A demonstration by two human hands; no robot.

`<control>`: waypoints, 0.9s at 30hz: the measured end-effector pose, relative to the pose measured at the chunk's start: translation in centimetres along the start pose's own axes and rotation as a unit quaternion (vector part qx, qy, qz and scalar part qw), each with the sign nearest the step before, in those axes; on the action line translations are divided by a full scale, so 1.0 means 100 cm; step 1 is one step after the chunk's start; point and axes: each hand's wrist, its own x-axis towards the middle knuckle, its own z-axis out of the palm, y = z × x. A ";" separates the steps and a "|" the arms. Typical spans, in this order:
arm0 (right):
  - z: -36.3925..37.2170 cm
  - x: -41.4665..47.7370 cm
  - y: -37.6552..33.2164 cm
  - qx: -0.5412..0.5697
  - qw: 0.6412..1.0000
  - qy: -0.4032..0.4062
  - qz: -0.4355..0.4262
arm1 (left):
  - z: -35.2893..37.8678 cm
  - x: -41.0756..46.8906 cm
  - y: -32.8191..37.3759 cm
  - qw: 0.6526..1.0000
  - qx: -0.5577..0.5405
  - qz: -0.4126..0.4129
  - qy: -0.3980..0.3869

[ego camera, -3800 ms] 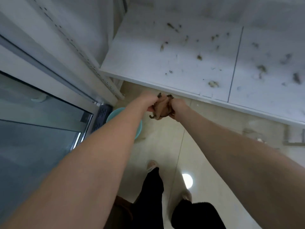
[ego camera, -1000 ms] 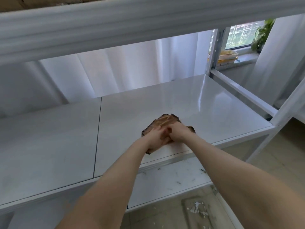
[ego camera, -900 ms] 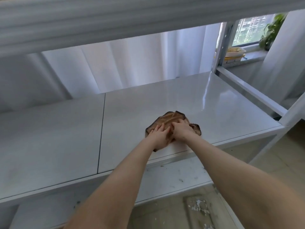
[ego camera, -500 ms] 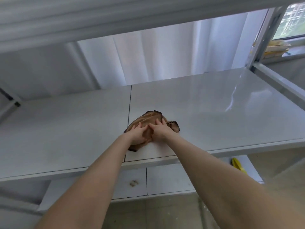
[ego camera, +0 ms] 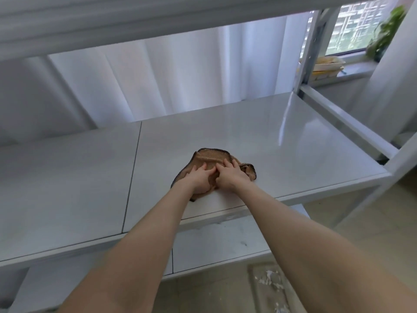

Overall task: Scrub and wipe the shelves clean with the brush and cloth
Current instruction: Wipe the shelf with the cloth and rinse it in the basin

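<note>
Cloth [ego camera: 212,158] shifted right of shelf [ego camera: 293,141] seam. L hand [ego camera: 199,180], R hand [ego camera: 230,177] press it, fingers straight. Wiping step; next: cover right end.

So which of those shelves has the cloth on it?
The middle shelf: the left hand and right hand press the brown cloth on it. The lower shelf beneath has no hand on it.

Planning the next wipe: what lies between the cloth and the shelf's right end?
Nothing: the head view shows only bare, glossy shelf from the cloth to the right end.
</note>
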 end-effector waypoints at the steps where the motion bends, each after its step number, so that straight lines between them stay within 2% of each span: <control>1: -0.006 -0.002 0.018 0.004 1.000 0.007 0.013 | 0.001 0.006 0.019 1.000 0.002 0.011 0.002; 5: -0.028 -0.013 0.087 0.029 0.995 0.055 0.080 | 0.008 0.030 0.095 0.998 -0.004 0.061 0.004; 8: -0.035 -0.024 0.126 0.036 0.982 0.133 0.131 | 0.017 0.039 0.148 0.995 -0.006 0.095 0.003; 10: -0.039 -0.030 0.142 0.020 0.969 0.189 0.157 | 0.022 0.040 0.171 0.994 -0.014 0.111 0.004; 12: -0.043 -0.032 0.147 0.006 0.961 0.212 0.175 | 0.024 0.037 0.175 0.993 -0.016 0.120 0.006; 15: -0.044 -0.032 0.136 0.001 0.958 0.214 0.193 | 0.021 0.024 0.158 0.990 -0.033 0.137 0.015; 17: -0.037 -0.034 0.122 -0.040 0.953 0.232 0.190 | 0.019 0.012 0.139 0.989 -0.069 0.133 0.018; 19: -0.025 -0.034 0.103 -0.056 0.956 0.240 0.157 | 0.018 -0.001 0.113 0.989 -0.086 0.114 0.026; 27: 0.026 -0.034 -0.018 -0.022 0.991 0.132 0.006 | 0.023 -0.064 -0.020 0.996 -0.081 -0.008 0.040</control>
